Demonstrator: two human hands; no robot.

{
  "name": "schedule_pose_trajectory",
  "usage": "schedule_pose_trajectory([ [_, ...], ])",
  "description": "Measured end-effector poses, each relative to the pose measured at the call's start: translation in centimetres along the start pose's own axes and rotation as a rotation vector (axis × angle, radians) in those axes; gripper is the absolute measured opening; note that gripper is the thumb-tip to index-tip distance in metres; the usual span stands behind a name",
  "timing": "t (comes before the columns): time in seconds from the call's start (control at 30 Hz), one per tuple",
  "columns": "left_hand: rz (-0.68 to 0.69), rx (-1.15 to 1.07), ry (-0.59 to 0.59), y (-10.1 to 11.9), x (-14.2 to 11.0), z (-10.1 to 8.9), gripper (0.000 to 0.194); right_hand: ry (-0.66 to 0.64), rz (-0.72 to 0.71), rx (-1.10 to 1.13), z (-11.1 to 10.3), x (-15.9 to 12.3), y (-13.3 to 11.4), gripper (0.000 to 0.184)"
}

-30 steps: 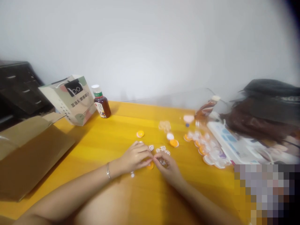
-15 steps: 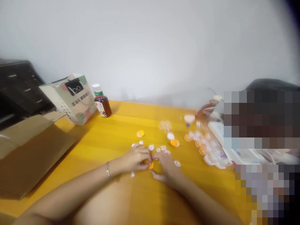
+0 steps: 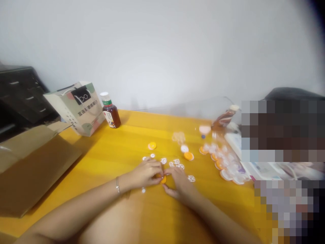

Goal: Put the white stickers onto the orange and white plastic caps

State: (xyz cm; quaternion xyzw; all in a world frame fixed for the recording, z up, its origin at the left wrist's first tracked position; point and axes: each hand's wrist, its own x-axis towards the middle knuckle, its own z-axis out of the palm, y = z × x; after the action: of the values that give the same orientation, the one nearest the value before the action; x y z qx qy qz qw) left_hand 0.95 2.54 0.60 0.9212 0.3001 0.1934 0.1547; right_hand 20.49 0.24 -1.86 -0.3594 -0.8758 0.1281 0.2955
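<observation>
A small round orange disc (image 3: 164, 180) lies between my two hands on the yellow table. My left hand (image 3: 148, 172) pinches its left side, fingers drawn together. Curved around the disc's right side, the thumb and forefinger of my right hand (image 3: 179, 182) grip its edge. Several white lacy cut-out pieces (image 3: 175, 163) are just beyond my fingers, and another cut-out (image 3: 191, 178) sits right of my right hand. Small white dots (image 3: 152, 155) lie past my left hand; one more white dot (image 3: 143, 190) is below my wrist.
Farther back are a yellow disc (image 3: 152, 145), an orange disc (image 3: 188, 156) and a white disc (image 3: 184, 148). A cluster of clear-and-orange round pieces (image 3: 223, 162) lies right. A dark bottle (image 3: 111, 115), paper bag (image 3: 85, 112) and cardboard box (image 3: 38, 169) stand left.
My fingertips were together above the orange disc; they have since parted and come down around its sides. My right hand shifted slightly, uncovering the cut-out at its right.
</observation>
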Motion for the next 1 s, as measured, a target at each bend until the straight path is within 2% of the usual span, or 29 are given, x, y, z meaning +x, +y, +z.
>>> schedule_pose_trajectory([
  [0.2,0.014,0.008,-0.01,0.0,0.0,0.2,0.007,0.003,-0.003,0.006,0.3,-0.1,0.1,0.03],
  [0.37,-0.02,-0.006,-0.011,0.4,-0.2,-0.7,0.011,0.026,-0.002,0.004,0.2,-0.1,0.2,0.029],
  [0.57,-0.081,-0.031,0.01,1.0,-2.0,-1.5,0.02,0.014,-0.018,0.021,0.4,-0.1,0.5,0.027],
  [0.73,-0.033,0.014,0.003,1.4,-3.1,-0.9,0.031,0.051,-0.034,0.013,0.5,-0.1,0.7,0.023],
  [1.0,0.007,0.023,0.012,1.2,-3.1,-0.9,0.033,0.068,-0.05,-0.018,0.5,-0.2,0.8,0.025],
])
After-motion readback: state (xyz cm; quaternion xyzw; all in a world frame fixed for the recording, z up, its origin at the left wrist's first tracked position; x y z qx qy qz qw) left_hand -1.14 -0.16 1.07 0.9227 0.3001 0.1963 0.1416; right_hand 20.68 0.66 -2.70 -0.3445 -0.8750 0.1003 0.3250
